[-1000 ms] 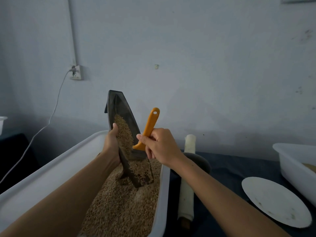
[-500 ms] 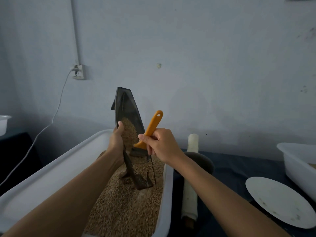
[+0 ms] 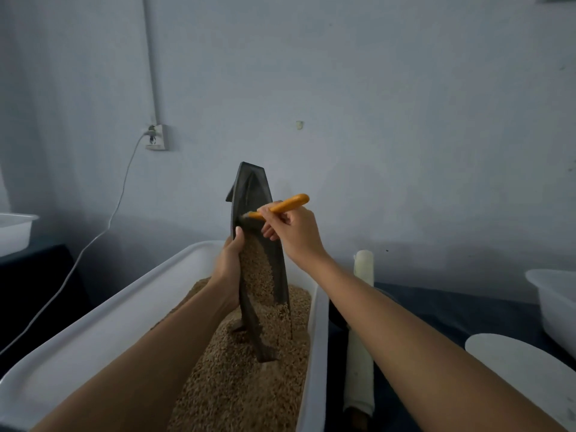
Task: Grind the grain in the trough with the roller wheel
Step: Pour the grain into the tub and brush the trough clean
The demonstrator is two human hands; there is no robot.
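Your left hand (image 3: pixel 230 260) gripped the dark boat-shaped metal trough (image 3: pixel 254 213) upright over the brown grain (image 3: pixel 243 378); your right hand (image 3: pixel 296 232), beside it, pinched an orange-handled brush (image 3: pixel 285 205).

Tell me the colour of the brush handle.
Orange: the brush handle, gripped by the right hand, shows best in the head view.

Trough (image 3: pixel 249 194): stands on end in the tub (image 3: pixel 93 335), lower tip in the grain (image 3: pixel 237 391).
Left hand (image 3: pixel 229 263): on trough's left edge.
Right hand (image 3: pixel 293 232): right of trough, holding brush (image 3: pixel 282 205) against its inner face.
Roller (image 3: pixel 360 332): right of tub, on the surface (image 3: pixel 436 304).
Plate (image 3: pixel 523 366): far right, near edge.
Bin (image 3: pixel 554 294): behind plate.
Socket (image 3: pixel 156 137): on wall (image 3: pixel 374 88), behind tub, left.
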